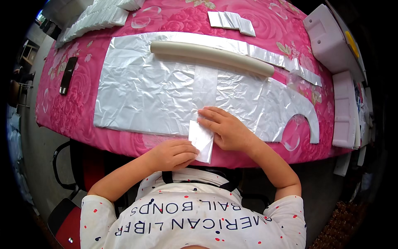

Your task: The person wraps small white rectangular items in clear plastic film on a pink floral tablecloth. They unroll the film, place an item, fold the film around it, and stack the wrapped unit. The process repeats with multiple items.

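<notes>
A folded white plastic apron (201, 141), a narrow flat packet, lies at the table's near edge. My left hand (174, 154) is closed at its lower left side, fingers curled against it. My right hand (226, 128) grips its upper right side, fingers bent over the top and thumb hidden. Beneath and beyond spreads a stack of flat, wrinkled white plastic aprons (141, 91), with a curved neck cutout at the right. Across the far part of the stack rests a long pale grey tube (211, 57).
Many folded white packets (93, 23) are piled at the far left, and several more (231, 21) lie at the far middle. A slim black object (68, 75) lies at left. White foam boxes (331, 37) stand along the right. Chairs (83, 162) are below the pink floral tablecloth (74, 110).
</notes>
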### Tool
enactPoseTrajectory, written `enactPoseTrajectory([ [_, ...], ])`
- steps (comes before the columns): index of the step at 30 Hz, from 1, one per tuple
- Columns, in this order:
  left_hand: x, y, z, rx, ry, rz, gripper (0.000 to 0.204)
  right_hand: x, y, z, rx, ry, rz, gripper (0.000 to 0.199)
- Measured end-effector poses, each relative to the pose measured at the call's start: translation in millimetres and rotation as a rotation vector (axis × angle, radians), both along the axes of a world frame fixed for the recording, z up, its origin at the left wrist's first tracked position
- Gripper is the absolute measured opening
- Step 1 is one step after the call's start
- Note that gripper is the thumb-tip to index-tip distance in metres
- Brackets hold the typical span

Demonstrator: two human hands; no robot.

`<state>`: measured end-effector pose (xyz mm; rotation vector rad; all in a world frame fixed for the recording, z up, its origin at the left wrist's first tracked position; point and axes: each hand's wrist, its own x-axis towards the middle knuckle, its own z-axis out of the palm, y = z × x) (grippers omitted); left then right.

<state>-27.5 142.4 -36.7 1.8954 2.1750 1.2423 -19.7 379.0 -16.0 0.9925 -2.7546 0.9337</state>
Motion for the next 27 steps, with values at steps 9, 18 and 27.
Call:
enactPoseTrajectory([
  [9,-34.8,14.6,9.8,-0.423,0.171,0.205,0.078,1.2,-3.2,-17.6,-0.056,0.138,-0.183,0.037],
  [18,-44.3,38.1,22.1,-0.387,-0.372,0.483,0.042,-11.9,1.3,-21.4,-0.199,0.043,-0.354,0.017],
  [27,-42.5,54.8,4.4,-0.301,0.081,0.535,0.059,-52.8,2.8,6.8,-0.354,-0.858,-0.672,0.026],
])
